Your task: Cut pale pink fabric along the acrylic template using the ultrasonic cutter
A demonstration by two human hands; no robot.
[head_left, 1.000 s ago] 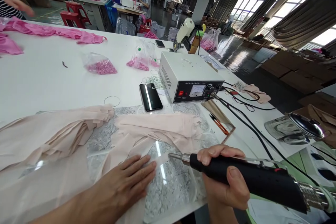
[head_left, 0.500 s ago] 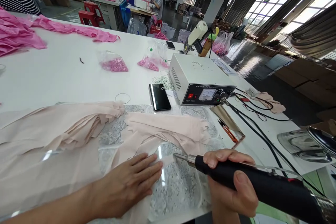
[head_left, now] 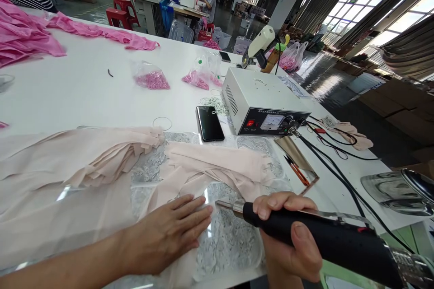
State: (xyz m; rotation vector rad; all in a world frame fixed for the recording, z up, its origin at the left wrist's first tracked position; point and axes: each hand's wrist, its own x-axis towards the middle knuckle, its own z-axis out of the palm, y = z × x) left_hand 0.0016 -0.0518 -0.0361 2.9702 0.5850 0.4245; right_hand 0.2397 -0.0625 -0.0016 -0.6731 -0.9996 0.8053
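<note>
Hand tool (head_left: 322,237): black grip, metal tip pointing left, low over the clear sheet (head_left: 230,239) nr. the table's front edge. R hand (head_left: 288,239) wrapped tight round the grip, thumb across it. L hand (head_left: 169,232) flat, fingers spread, pressing the pale cloth (head_left: 210,162) onto the sheet; fingertips just beside the tip, not touching. Cloth edges jagged, fanned twd. the phone (head_left: 209,123). Control box (head_left: 261,99) w/ cables (head_left: 335,180) on the right. Open room: bare table (head_left: 68,95) beyond the cloth.

Matt black plastic tool (head_left: 325,241) (metal tip), soft pink cloth (head_left: 210,162).
</note>
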